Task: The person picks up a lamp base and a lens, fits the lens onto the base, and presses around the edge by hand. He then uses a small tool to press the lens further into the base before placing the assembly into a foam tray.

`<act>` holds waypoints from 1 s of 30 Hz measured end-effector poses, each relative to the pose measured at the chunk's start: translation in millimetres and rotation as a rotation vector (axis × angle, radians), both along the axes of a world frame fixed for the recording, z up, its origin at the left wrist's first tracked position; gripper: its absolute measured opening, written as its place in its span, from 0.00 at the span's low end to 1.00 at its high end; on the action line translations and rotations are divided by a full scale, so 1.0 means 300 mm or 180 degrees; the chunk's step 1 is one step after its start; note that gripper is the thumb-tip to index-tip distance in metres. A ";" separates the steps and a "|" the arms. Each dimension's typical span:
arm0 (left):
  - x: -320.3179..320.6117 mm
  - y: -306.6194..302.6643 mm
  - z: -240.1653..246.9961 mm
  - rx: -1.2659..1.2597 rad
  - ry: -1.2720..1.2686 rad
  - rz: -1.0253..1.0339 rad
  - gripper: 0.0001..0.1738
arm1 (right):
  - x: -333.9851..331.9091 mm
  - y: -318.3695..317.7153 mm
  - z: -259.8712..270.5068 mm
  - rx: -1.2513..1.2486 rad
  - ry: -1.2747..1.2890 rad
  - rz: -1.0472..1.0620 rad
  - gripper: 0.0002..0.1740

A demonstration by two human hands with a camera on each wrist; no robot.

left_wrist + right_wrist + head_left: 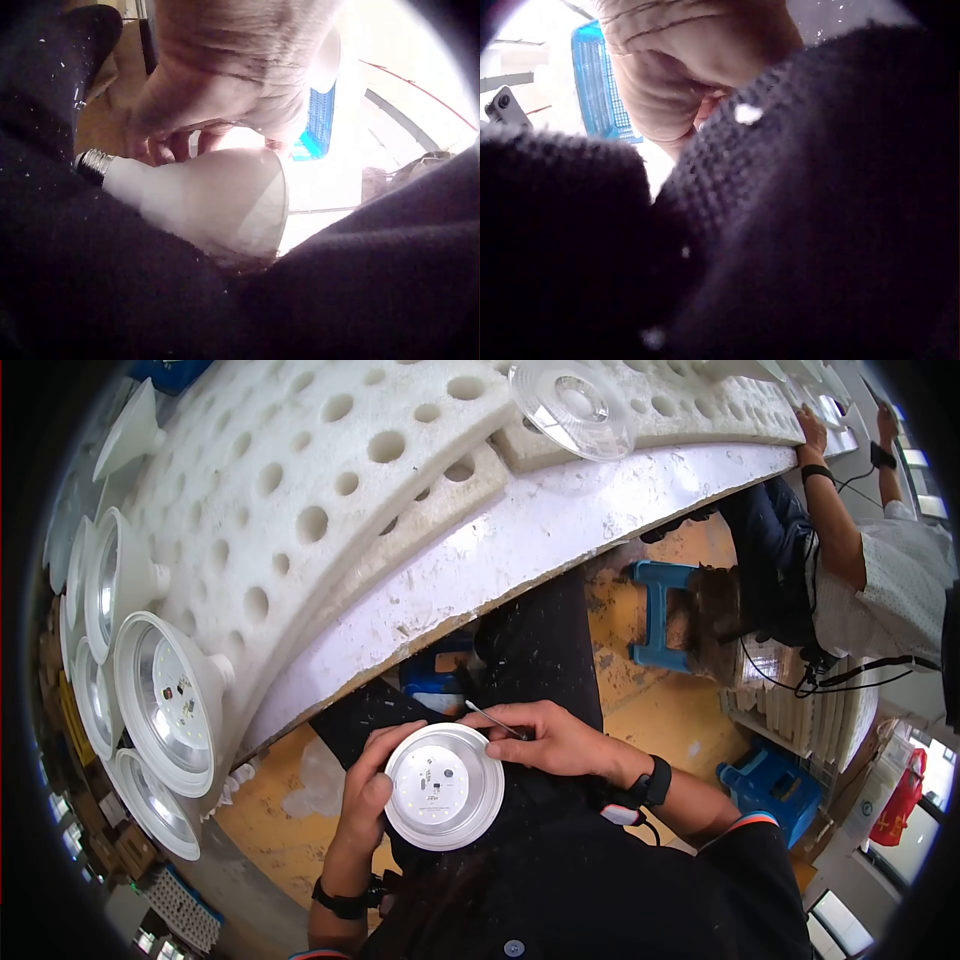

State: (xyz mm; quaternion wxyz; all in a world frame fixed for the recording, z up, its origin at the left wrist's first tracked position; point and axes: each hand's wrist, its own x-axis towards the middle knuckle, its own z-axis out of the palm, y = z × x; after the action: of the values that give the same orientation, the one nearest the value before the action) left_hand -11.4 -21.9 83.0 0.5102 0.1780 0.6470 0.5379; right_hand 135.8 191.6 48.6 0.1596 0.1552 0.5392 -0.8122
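My left hand point(362, 792) grips an LED reflector bulb point(440, 785) by its side, above my lap. Its open face points up, showing a round white board with small chips inside a silvery reflector. In the left wrist view the bulb's white cone point(217, 191) lies sideways against dark cloth, metal screw base at left, with fingers over it. Between the fingers of my right hand point(565, 740) is a thin metallic stick point(488, 715) with a pale tip, beside the bulb's rim. Dark fabric hides most of the right hand's fingers in the right wrist view.
A white foam board point(290, 480) full of holes covers much of the table point(450, 590). Several similar bulbs point(170, 700) stand along its left edge; a clear round cover point(575, 405) lies on top. Another person point(880, 575) works at right, near blue stools point(655, 615).
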 end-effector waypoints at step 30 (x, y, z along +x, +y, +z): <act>0.084 -0.024 0.017 0.0281 -0.0674 0.0376 0.71 | 0.021 0.000 0.011 0.0123 0.0031 -0.0057 0.21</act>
State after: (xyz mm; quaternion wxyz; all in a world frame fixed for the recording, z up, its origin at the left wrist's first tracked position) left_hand 13.8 -29.1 88.0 0.5347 0.1041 0.5746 0.6108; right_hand 142.1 191.6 51.9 0.1467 0.1591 0.5542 -0.8038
